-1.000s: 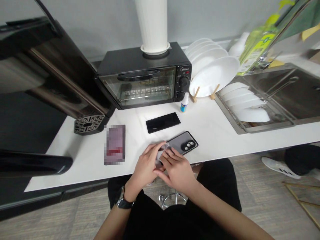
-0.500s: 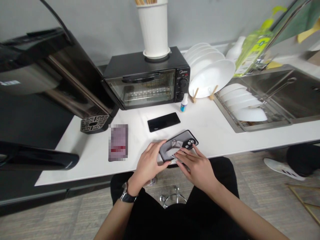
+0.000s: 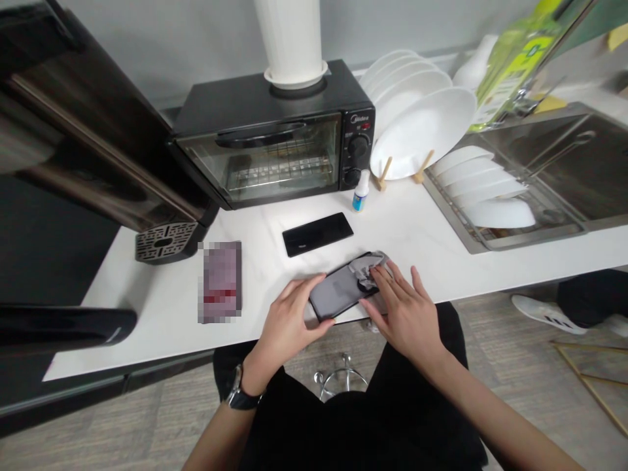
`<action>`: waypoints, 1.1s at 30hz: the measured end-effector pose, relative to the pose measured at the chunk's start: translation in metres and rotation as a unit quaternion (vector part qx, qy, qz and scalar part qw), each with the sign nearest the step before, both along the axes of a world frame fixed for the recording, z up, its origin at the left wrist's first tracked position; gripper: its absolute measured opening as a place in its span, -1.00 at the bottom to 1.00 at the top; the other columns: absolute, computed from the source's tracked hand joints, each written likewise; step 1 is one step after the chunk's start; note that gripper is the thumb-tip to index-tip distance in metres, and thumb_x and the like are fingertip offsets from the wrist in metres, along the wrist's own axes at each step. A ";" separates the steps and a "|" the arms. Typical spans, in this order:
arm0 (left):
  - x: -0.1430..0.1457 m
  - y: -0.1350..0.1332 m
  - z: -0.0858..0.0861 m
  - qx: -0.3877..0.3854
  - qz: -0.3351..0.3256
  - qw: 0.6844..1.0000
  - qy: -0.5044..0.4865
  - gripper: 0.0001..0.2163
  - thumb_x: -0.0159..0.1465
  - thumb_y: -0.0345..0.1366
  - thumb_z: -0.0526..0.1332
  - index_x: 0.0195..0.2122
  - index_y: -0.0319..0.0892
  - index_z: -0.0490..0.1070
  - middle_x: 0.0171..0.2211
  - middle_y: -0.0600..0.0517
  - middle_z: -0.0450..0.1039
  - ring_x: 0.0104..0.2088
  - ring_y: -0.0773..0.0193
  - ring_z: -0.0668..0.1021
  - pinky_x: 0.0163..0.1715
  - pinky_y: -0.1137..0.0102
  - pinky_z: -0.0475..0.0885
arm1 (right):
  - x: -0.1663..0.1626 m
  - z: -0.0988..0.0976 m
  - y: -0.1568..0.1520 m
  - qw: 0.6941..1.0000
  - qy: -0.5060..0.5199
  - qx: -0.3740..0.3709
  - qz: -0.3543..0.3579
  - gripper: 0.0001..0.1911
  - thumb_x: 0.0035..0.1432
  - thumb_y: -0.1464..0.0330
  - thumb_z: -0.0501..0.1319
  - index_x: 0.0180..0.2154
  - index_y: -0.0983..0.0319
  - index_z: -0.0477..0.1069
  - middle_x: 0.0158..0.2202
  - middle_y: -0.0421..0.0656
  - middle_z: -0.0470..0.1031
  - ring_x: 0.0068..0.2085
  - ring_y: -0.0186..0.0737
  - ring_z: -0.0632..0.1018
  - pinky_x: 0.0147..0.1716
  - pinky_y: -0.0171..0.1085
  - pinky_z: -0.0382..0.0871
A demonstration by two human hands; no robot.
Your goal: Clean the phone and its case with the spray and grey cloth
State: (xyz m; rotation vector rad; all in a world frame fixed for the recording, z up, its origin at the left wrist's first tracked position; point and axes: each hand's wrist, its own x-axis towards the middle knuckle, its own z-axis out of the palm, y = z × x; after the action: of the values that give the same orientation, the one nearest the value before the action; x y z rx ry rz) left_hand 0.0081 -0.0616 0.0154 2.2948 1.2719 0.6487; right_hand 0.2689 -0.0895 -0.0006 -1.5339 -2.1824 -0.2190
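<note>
My left hand [image 3: 289, 315] grips the near end of a smartphone with a grey back [image 3: 338, 292], tilted slightly off the white counter [image 3: 147, 320]. A grey cloth [image 3: 370, 270] lies bunched over the phone's far end, hiding the camera bump. My right hand [image 3: 403, 302] presses its fingertips on that cloth. A second phone, black and face up [image 3: 316, 234], lies on the counter beyond my hands. Close to it stands a small white-and-blue dropper bottle [image 3: 361, 191]. To the left lies a flat box, pixelated [image 3: 220, 281].
A black toaster oven [image 3: 267, 150] stands at the back, with a white utensil holder [image 3: 292, 39] on top. White plates fill a wooden stand [image 3: 422, 124] and a rack in the steel sink [image 3: 534, 176]. A dark appliance [image 3: 73, 150] looms left. A white shoe [image 3: 544, 314] rests on the floor right.
The grey cloth has slid from the middle of the phone's back to the camera end, and my right hand has followed it rightward. The phone has rotated slightly in my left hand.
</note>
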 end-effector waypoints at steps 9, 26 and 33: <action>0.000 0.000 -0.001 -0.001 -0.004 1.000 -0.021 -0.25 0.24 -0.32 0.46 0.41 0.01 0.18 0.26 -0.08 0.48 0.23 0.01 0.52 0.23 0.06 0.52 | -0.048 -0.004 0.020 0.999 0.028 -0.003 0.039 -0.05 0.34 -0.22 0.13 0.18 0.60 0.46 0.10 0.36 0.60 0.26 0.32 0.55 0.32 0.10 0.34; 0.006 -0.011 0.001 0.014 0.009 1.000 0.021 -0.23 0.34 -0.24 0.37 0.50 -0.05 0.02 0.36 -0.11 0.38 0.29 -0.02 0.45 0.28 0.05 0.46 | -0.040 0.012 -0.024 0.990 0.042 -0.042 0.129 -0.37 0.42 -0.11 0.14 0.16 0.24 0.53 0.15 0.01 0.65 0.16 0.00 0.64 0.10 -0.05 0.31; 0.005 -0.009 -0.001 0.031 0.010 0.999 0.024 -0.23 0.33 -0.22 0.39 0.49 -0.04 0.05 0.34 -0.11 0.41 0.28 -0.02 0.47 0.27 0.05 0.46 | -0.003 0.010 -0.020 0.999 0.001 -0.031 0.031 -0.39 0.48 -0.04 0.11 0.26 0.26 0.45 0.27 0.07 0.55 0.24 0.06 0.58 0.20 -0.01 0.19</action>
State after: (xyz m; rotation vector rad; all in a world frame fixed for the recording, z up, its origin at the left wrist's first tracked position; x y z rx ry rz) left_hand 0.0133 -0.0708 0.0147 2.3639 1.3147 0.6521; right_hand 0.2656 -0.1094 0.0095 -1.4961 -2.2511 -0.1326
